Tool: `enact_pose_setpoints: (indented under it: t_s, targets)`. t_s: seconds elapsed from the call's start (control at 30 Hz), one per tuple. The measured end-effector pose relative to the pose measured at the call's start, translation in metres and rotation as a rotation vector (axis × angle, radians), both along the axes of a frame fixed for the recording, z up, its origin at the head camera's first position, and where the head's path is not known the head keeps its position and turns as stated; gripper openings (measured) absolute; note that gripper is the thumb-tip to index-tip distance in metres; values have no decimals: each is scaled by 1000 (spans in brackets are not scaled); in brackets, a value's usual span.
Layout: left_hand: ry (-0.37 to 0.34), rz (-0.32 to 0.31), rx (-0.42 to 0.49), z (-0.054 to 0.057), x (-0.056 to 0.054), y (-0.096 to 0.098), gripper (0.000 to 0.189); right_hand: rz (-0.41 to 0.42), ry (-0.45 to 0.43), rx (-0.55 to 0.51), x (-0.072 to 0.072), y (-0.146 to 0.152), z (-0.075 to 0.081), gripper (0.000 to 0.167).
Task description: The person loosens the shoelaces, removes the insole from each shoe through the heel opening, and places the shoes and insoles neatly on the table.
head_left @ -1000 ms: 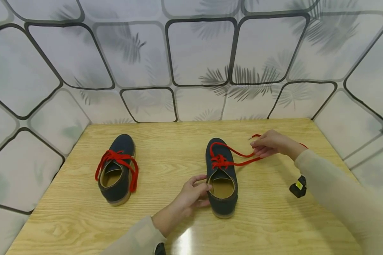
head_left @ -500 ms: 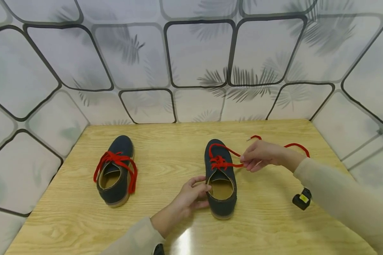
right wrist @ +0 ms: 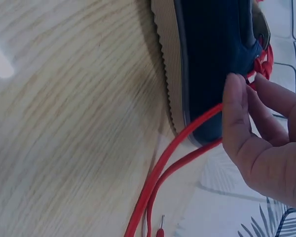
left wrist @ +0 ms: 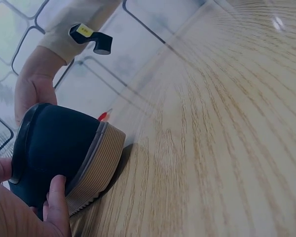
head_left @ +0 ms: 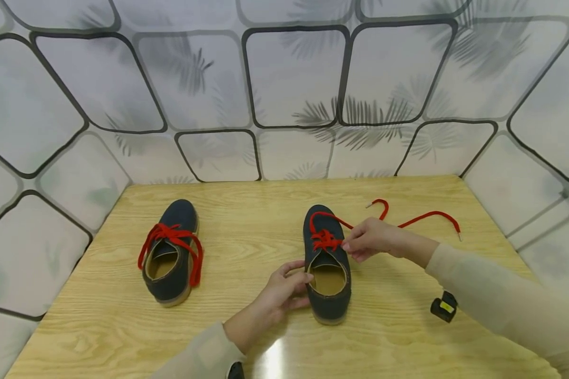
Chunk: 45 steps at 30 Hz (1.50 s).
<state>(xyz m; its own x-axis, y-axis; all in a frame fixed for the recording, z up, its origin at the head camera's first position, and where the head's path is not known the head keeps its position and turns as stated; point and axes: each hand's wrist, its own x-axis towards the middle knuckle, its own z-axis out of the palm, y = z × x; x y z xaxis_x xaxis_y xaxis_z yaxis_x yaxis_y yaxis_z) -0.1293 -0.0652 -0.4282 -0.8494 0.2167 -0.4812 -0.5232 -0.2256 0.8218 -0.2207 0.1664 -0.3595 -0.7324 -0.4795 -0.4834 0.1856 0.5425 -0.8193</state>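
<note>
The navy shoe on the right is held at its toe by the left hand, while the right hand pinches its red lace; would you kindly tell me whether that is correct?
Not quite: in the head view, the left hand holds the navy shoe on the right beside its opening, not at its toe, while the right hand pinches its red lace.

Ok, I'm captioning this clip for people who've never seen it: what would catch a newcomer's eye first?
Probably the bright red lace, pinched in the right hand and trailing over the wooden table to the right of the held shoe. Next, the other shoe, dark blue too, standing apart on the left with its own red laces. Then the left hand, gripping the held shoe near its heel.
</note>
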Motion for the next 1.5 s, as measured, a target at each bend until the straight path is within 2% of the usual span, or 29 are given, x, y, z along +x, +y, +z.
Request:
enact_pose_setpoints:
  t_s: [0.2, 0.33, 0.47, 0.53, 0.6, 0.73, 0.83, 0.97, 1.13, 1.37, 1.5]
  targets:
    - [1, -2, -2, 0, -1, -1, 59, -97, 67, 10, 3, -15, -6, 26]
    - [5, -3, 3, 0, 0, -1, 59, -188, 59, -1, 8, -21, -12, 19]
    - [2, 0, 0, -1, 0, -1, 59, -272, 45, -43, 12, -25, -14, 21]
    - [0, 1, -5, -1, 0, 0, 59, -281, 53, -57, 13, -28, -13, 22]
    - [-4, 1, -8, -1, -1, -1, 59, -260, 75, -47, 13, -31, -13, 25]
    - [-4, -1, -10, -3, -2, -1, 58, -176, 122, 45, 9, -37, -11, 24]
    - [-1, -1, -9, -4, -1, -1, 58, -123, 123, 111, 4, -40, -11, 14]
    - [1, -2, -3, -3, 0, -1, 58, -106, 104, 141, -1, -41, -10, 13]
    - [2, 0, 7, -3, -1, -1, 58, -101, 71, 98, -4, -39, -9, 17]
    - [7, -3, -2, -2, 0, -1, 59, 38, -79, -60, -14, -27, -7, 17]
    - [11, -6, -11, -2, 0, -1, 59, 24, -138, -153, -17, -23, -6, 19]
